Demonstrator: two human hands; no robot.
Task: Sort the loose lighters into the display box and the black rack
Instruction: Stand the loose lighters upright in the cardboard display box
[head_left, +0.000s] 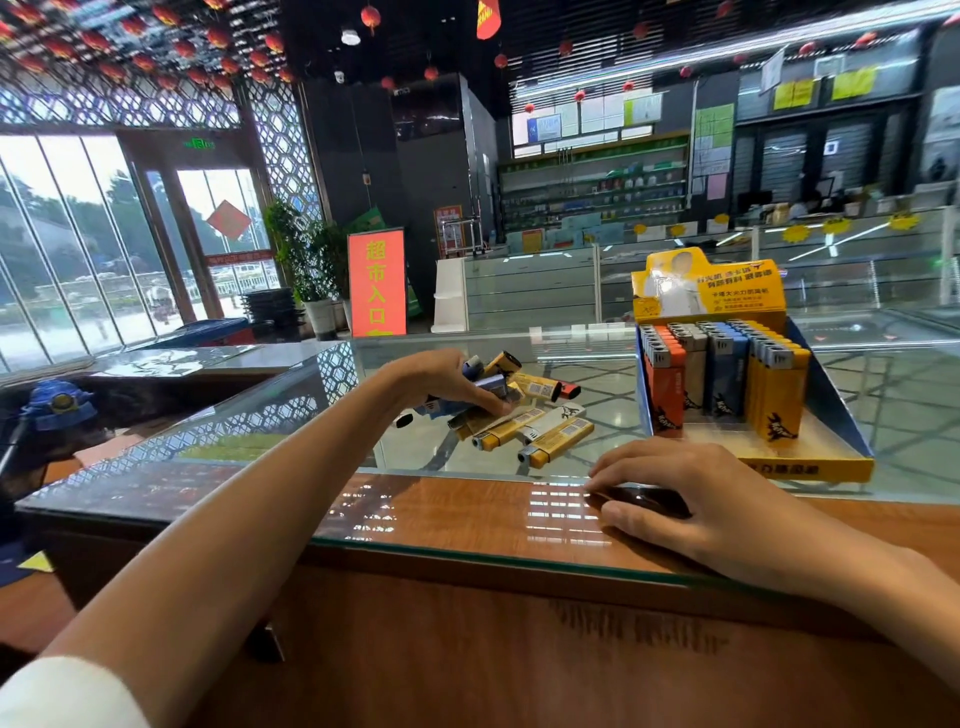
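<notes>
A pile of loose lighters (524, 421), yellow, white, blue and one orange, lies on the glass counter left of the display box. My left hand (441, 379) reaches into the pile from the left and grips a blue lighter (485, 387) among them. The yellow and blue display box (841, 447) stands at the right, with rows of orange, white, blue and yellow lighters upright in it. My right hand (691, 493) rests on the counter's near edge, fingers spread over a flat black thing (649, 501), mostly hidden beneath it.
The glass counter top (467, 519) runs over a wooden edge close to me. A blue object (57, 402) sits far left on a lower surface. Behind the counter are glass showcases, a red sign and shop shelves.
</notes>
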